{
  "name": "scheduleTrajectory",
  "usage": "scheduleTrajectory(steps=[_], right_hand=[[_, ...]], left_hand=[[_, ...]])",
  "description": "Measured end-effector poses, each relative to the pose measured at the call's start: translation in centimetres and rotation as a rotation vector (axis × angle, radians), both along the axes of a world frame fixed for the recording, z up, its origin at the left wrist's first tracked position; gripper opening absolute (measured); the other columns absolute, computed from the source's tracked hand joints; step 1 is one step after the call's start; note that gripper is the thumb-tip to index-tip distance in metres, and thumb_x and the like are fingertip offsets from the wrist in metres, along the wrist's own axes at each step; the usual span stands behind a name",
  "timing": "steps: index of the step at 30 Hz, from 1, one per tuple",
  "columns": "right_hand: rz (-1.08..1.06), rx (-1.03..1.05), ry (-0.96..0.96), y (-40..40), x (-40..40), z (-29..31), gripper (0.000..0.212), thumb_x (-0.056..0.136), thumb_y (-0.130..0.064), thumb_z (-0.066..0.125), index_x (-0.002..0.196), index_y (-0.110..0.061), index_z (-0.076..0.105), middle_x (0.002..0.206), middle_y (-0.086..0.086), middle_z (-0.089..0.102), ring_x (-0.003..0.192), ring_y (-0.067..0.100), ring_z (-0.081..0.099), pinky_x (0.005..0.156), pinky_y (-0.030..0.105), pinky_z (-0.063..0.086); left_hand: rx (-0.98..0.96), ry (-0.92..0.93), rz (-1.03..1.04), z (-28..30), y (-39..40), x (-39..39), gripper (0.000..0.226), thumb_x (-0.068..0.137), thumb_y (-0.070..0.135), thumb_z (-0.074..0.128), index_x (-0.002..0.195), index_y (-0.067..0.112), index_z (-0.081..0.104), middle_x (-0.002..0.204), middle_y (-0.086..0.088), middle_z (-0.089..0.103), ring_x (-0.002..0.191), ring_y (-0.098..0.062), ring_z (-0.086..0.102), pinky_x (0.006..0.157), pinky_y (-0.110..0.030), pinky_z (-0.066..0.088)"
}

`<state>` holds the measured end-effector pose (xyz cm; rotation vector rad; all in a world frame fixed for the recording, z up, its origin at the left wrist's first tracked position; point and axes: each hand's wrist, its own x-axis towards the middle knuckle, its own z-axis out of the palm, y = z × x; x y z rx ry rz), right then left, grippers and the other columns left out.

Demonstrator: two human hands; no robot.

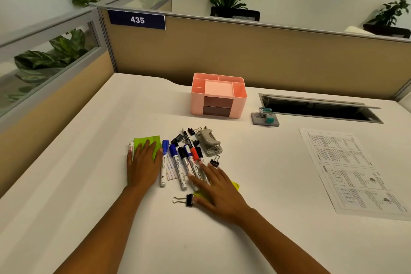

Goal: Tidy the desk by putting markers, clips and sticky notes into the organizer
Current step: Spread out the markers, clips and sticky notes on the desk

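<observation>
Facing tan partition [244, 51], white desk [89, 184]

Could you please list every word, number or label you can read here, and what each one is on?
"435": white digits on the blue sign on the partition.
Markers: barrel print too blurred to read.
Printed sheet: text too small to read.
Stamp: label unreadable.

spreading wide and white: a desk [89, 184]. sitting toward the back, a pink organizer [219, 98]; just right of it, a small grey stamp [265, 117] beside a dark cable slot [320, 108]. lying in a heap near the middle: markers [178, 162], black clips [189, 200], green sticky notes [153, 143], a grey hole punch [210, 141]. lying flat at right, printed sheets [351, 173].
</observation>
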<state>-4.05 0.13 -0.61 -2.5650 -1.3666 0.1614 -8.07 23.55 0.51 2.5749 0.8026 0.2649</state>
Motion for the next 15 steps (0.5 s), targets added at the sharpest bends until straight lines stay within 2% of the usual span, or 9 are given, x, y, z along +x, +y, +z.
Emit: scheduleTrajectory(steps=[4,10,13,15], right_hand=[[-0.015,0.03,0.0,3.5,-0.5,-0.4,0.058,0.091,-0.065,0.021,0.145,-0.047,0.01,0.16,0.0,-0.001,0.148,0.022,-0.001,0.119,0.041,-0.004],[0.001,0.07,0.044,7.2,-1.0,-0.1,0.053,0.096,-0.053,0.028,0.147,-0.041,0.014,0.16,0.005,-0.001,0.147,0.026,-0.004,0.119,0.04,-0.002],[-0.017,0.248,0.07,7.5,-0.5,1.0,0.046,0.098,-0.042,0.035,0.143,-0.032,0.034,0.157,0.007,0.02,0.145,0.026,0.016,0.117,0.037,0.014],[-0.114,0.432,-0.025,7.1,0.7,1.6,0.043,0.097,-0.04,0.037,0.137,-0.025,0.047,0.149,0.009,0.039,0.137,0.028,0.036,0.112,0.041,0.029]], left_hand=[[-0.043,-0.013,0.017,0.0,0.1,0.1,0.046,0.099,0.038,0.028,0.142,0.022,0.033,0.155,0.0,0.026,0.144,-0.017,0.018,0.118,-0.039,0.001],[-0.038,-0.008,0.051,-0.1,0.4,0.2,0.047,0.098,0.04,0.029,0.142,0.023,0.034,0.154,-0.002,0.029,0.144,-0.02,0.019,0.118,-0.043,0.005],[-0.017,-0.021,0.057,-0.2,0.6,0.3,0.047,0.097,0.042,0.031,0.14,0.024,0.037,0.153,-0.003,0.031,0.143,-0.021,0.022,0.118,-0.044,0.007],[-0.006,-0.03,0.048,-0.3,0.8,0.2,0.047,0.097,0.042,0.031,0.14,0.024,0.037,0.152,-0.003,0.032,0.143,-0.021,0.022,0.118,-0.044,0.008]])
